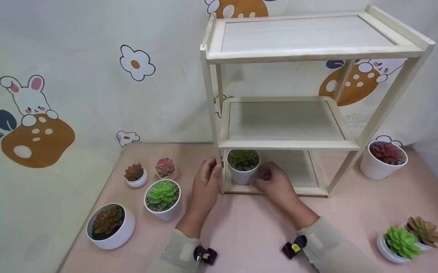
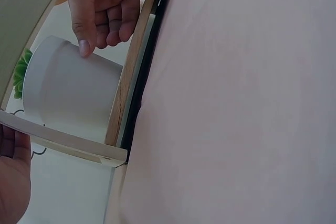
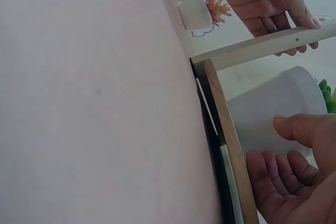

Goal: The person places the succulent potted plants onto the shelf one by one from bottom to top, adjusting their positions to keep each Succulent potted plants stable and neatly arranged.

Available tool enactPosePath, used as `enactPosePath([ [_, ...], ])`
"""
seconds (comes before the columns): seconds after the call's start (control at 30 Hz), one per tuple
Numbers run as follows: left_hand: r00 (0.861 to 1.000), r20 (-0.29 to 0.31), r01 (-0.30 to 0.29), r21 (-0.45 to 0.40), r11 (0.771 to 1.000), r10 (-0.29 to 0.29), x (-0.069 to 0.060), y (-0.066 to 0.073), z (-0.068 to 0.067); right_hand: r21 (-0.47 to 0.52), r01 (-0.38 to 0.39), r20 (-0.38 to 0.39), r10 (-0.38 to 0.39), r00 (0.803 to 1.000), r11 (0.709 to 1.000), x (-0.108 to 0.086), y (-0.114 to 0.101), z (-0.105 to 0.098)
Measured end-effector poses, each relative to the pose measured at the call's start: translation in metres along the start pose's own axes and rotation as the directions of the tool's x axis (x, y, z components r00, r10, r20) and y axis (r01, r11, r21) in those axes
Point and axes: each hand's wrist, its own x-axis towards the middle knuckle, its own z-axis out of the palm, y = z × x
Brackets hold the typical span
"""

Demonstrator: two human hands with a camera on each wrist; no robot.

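Note:
On the bottom tier of the wooden shelf (image 1: 291,145), a green succulent in a white pot (image 1: 242,172) stands upright near the left front post. My left hand (image 1: 205,185) holds that post; the right wrist view has the left thumb (image 3: 315,23) on one side and fingertips past the other. At the pot's right is my right hand (image 1: 275,184), its thumb against the white wall and its fingers loosely bent beside it, not wrapped round it. The left wrist view shows this right hand (image 2: 107,9) against the pot (image 2: 73,87).
Left of the shelf stand a bright green succulent (image 1: 162,195), a brown one in a wide white pot (image 1: 109,223), and small brown (image 1: 134,173) and pink (image 1: 165,168) ones. On the right are a dark red succulent (image 1: 385,153) and small green (image 1: 400,242) and brown (image 1: 425,230) ones.

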Motion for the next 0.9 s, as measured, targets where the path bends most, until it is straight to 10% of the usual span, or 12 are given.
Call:
enactPosePath([
  [0.9, 1.0, -0.002, 0.015, 0.025, 1.0, -0.014, 0.0, 0.001, -0.001, 0.073, 0.005, -0.003, -0.005, 1.0, 0.997, -0.042, -0.044, -0.035],
])
